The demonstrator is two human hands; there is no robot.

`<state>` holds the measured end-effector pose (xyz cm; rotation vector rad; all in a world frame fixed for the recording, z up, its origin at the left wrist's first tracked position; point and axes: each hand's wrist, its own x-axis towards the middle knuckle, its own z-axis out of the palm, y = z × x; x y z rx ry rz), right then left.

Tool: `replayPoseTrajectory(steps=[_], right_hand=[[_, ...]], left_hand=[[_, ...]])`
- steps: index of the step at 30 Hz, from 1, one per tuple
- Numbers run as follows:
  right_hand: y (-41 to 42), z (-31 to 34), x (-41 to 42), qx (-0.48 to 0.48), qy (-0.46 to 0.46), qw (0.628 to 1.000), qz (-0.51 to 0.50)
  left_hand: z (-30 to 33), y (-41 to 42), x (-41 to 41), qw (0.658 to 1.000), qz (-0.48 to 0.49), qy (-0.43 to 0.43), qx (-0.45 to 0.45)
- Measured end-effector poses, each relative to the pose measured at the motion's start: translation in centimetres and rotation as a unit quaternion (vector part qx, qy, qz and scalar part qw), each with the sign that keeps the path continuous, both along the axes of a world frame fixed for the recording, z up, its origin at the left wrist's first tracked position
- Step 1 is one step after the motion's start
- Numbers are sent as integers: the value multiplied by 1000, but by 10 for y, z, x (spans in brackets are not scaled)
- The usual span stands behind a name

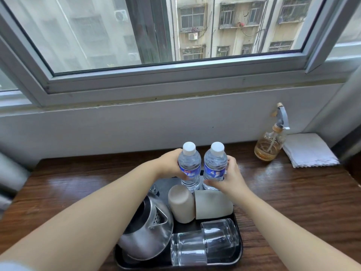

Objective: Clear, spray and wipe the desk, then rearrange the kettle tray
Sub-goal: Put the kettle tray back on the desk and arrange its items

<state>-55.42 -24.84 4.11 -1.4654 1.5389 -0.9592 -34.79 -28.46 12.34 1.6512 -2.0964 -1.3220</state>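
Note:
A black tray (pixel 239 249) lies on the dark wooden desk (pixel 78 184). On it stand a steel kettle (pixel 148 229), two beige cups (pixel 180 204) upside down and two clear glasses (pixel 205 245) upside down. At the tray's far end two water bottles stand side by side. My left hand (pixel 170 165) grips the left water bottle (pixel 189 165). My right hand (pixel 230 177) grips the right water bottle (pixel 214 163). Both bottles are upright, with white caps and blue labels.
A glass spray bottle (pixel 270 141) with amber liquid stands at the back right of the desk, next to a folded white cloth (pixel 308 149). A white wall and a window sill rise just behind the desk.

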Motion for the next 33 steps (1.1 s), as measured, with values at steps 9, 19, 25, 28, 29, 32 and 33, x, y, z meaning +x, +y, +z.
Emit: replayPoseTrajectory(steps=[9,19,25,28,29,32,33], right_hand=[[-5,-10,-14,25,-61,998,26],[-21,-4,-24,55,-61,989,127],[-11,-10,-15,81,-48,994,59],[-11,-14,-6,59,-37,997,37],[-13,-15,-6,55,-33,997,32],[-21,-18,-13,62,-40,996,58],[-23,-18,-16,67,-39,994,76]], left_hand=[[-24,2,-5,998,59,0,-31],[-15,-2,3,999,10,35,30],[-4,-8,20,965,93,196,147],[-3,-6,20,959,102,217,151],[-3,-6,20,958,104,219,154],[-2,-4,20,955,110,223,160],[-2,-4,20,955,112,223,162]])
